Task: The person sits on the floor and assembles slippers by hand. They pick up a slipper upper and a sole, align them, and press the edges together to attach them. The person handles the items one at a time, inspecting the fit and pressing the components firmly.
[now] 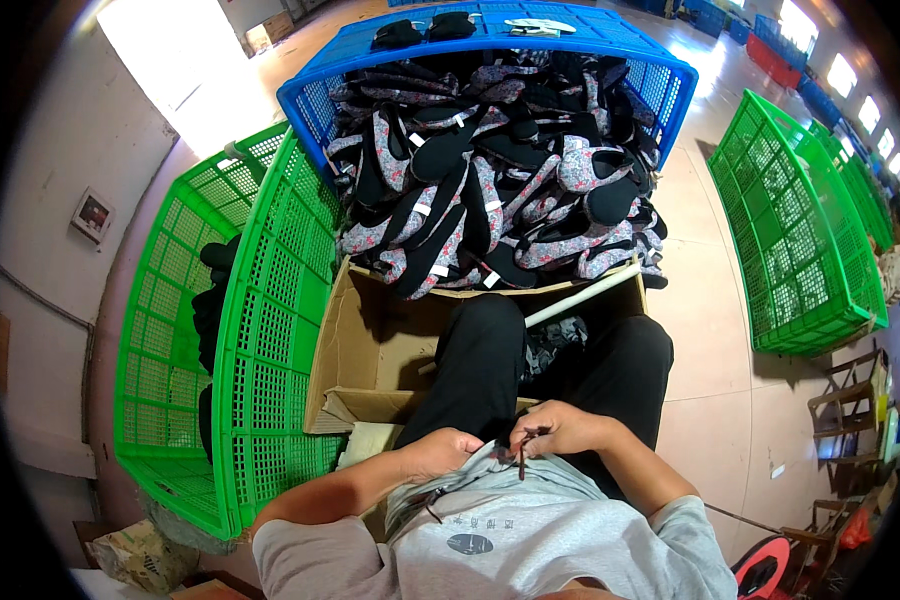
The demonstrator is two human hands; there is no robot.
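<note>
I sit with both hands at my waist, over the hem of my grey T-shirt (pixel 560 490). My left hand (pixel 442 452) is closed at the gathered shirt hem; its fingertips are partly hidden. My right hand (pixel 558 428) pinches a thin dark brown cord (pixel 523 458), whose ends dangle over the shirt. Another dark strand (pixel 430 505) lies on the shirt below my left hand. Beyond my knees, a large heap of cloth shoes (pixel 490 180) with floral grey-and-pink uppers and black soles spills from a blue crate (pixel 305 95) on its side.
An open cardboard box (pixel 360 345) stands before my legs, with a white pole (pixel 582 295) across it. Green crates flank me: a left one (pixel 270 350) holds dark items, another (pixel 770 230) stands right. Black items (pixel 453 26) rest on the blue crate. Wooden stools (pixel 845 400) stand far right.
</note>
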